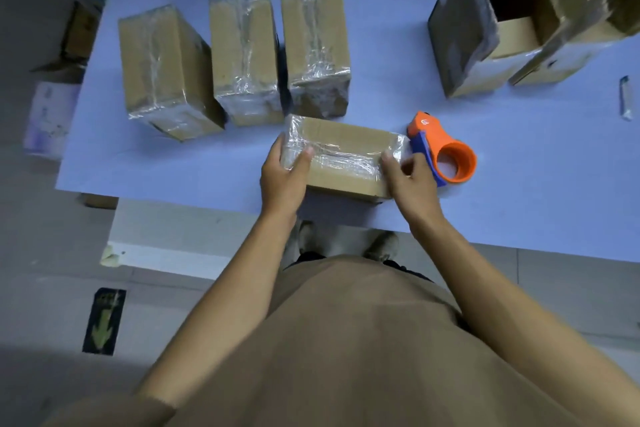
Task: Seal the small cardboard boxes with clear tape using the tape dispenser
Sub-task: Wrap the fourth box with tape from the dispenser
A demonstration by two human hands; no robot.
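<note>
A small cardboard box (341, 152) lies near the table's front edge with a strip of clear tape across its top. My left hand (284, 177) grips its left end, thumb on top and fingers round the side. My right hand (408, 177) holds the right end, thumb pressing on the tape. Just right of that hand lies the orange and blue tape dispenser (446, 152) on the table, touching or almost touching the box's right end. Behind stand three taped boxes in a row: left (162, 69), middle (244, 55), right (317, 48).
The blue table (519, 166) carries a large open carton (519, 17) at the back right and a small clear object (624, 99) near the right edge. Cartons and papers lie on the floor to the left (52, 114).
</note>
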